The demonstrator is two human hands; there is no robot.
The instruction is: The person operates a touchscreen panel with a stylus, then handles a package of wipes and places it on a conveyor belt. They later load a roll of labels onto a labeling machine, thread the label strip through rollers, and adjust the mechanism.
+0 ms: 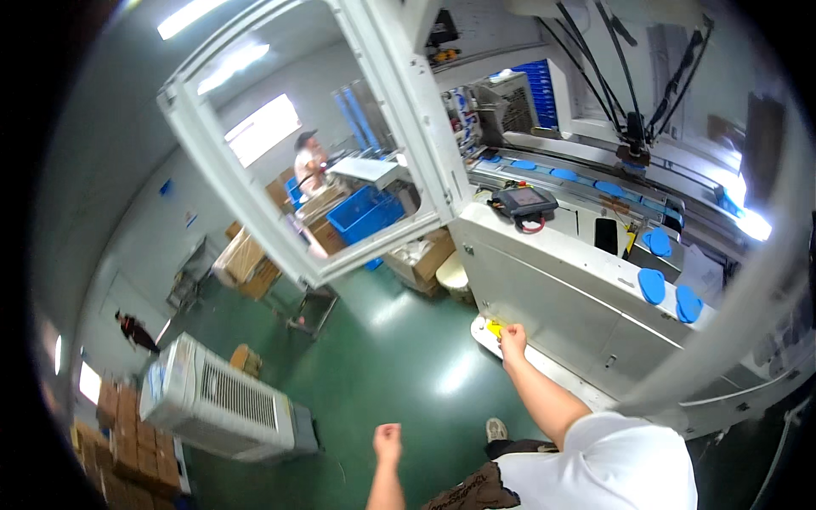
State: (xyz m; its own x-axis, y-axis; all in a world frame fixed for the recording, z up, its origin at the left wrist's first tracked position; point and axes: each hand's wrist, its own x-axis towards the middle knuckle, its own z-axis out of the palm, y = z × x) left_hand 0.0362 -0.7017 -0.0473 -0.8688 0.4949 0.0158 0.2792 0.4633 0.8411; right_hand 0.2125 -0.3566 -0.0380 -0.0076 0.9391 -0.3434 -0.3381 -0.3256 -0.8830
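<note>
My right hand (512,342) reaches to the low white control ledge (544,360) at the foot of the machine. Its fingers are bent together against a small yellow piece (494,327) on that ledge; whatever lies inside the fingers is hidden. Above the green floor, my left hand (388,443) hangs with loosely curled fingers, apart from everything, and nothing shows in it. On the machine's top edge rest a dark handheld control unit with a screen (524,202), a black phone (606,236) and several flat blue pieces (652,286).
A white-framed glass door (387,119) swings out at upper left. Thin black robot arms (633,127) hang over a conveyor (578,185) bearing blue pieces. An air cooler (229,399) and cardboard boxes (136,438) stand left. Two people (308,161) are farther off.
</note>
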